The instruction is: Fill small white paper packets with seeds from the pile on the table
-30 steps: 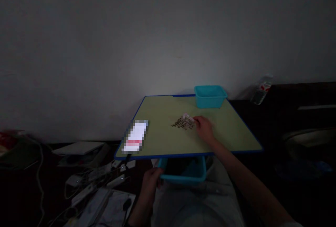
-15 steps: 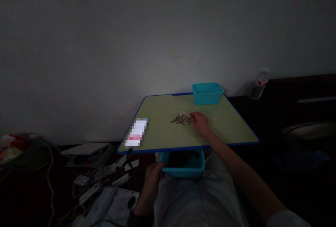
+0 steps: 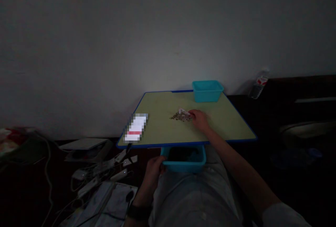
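My left hand (image 3: 154, 168) is closed on the left rim of a turquoise plastic basin (image 3: 183, 167), which is at my lap just below the table's front edge. Something dark lies inside the basin; the dim light hides what it is. Over the table (image 3: 154, 129), my right hand (image 3: 199, 119) pinches a small whitish, partly see-through piece whose kind I cannot make out. That pale piece (image 3: 184, 111) is at a scattered pile of small brown grains (image 3: 176, 116), overlapping its right part.
A second turquoise basin (image 3: 207, 95) stands at the table's back right corner. A lit phone (image 3: 136, 128), blurred out, lies at the left edge. Cables and power strips (image 3: 88, 186) clutter the floor at left. A plastic bottle (image 3: 258, 87) leans near the wall at right.
My view has shifted slightly, so the table and basins appear higher. My right hand stays at the grains with the pale piece, shifted slightly left. My left hand keeps hold of the basin.
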`<state>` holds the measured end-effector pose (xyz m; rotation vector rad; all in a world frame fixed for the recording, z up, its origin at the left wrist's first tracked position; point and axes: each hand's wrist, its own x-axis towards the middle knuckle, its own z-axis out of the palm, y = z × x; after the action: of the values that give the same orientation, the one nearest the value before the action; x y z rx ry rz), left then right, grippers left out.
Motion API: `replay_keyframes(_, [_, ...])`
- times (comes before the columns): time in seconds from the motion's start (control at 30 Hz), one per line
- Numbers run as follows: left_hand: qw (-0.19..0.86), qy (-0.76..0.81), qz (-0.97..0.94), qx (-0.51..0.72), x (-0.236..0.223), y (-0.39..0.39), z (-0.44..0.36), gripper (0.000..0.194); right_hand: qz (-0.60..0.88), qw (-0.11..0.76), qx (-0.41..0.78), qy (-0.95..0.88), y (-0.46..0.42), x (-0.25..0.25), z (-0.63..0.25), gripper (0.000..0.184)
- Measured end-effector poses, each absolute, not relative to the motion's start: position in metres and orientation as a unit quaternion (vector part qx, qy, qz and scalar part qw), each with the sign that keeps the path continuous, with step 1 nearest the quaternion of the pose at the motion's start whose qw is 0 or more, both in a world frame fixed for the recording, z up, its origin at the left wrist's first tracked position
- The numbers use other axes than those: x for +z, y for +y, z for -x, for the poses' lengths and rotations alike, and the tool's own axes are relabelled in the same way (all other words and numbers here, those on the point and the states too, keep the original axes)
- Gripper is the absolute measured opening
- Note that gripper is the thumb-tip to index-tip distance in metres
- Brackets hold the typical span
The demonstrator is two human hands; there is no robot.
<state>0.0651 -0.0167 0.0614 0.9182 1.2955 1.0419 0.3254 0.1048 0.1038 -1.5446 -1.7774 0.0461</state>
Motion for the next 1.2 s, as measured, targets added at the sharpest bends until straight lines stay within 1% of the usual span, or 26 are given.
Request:
replay_keyframes(0.33, [0.591, 0.541, -0.402, 0.444, 0.055, -0.015, -0.059, 0.035, 0.599, 0.394, 0.027, -0.697, 0.106, 0.103, -0.325, 0.026])
replay_keyframes(0.53, [0.588, 0.541, -0.397, 0.452, 0.052, -0.015, -0.058, 0.034, 0.591, 0.383, 0.028, -0.71, 0.103, 0.105, -0.323, 0.027])
replay_keyframes(0.77, [0.6, 0.545, -0.387, 0.44, 0.06, -0.019, -0.06, 0.038, 0.588, 0.373, 0.016, -0.717, 0.102, 0.107, -0.322, 0.027])
replay_keyframes(0.93, [0.598, 0.547, -0.381, 0.445, 0.068, -0.021, -0.064, 0.035, 0.579, 0.375, 0.036, -0.723, 0.103, 0.106, -0.322, 0.026])
replay_keyframes(1.2, [0.606, 0.545, -0.388, 0.43, 0.059, -0.016, -0.058, 0.039, 0.571, 0.374, 0.036, -0.73, 0.102, 0.106, -0.322, 0.027])
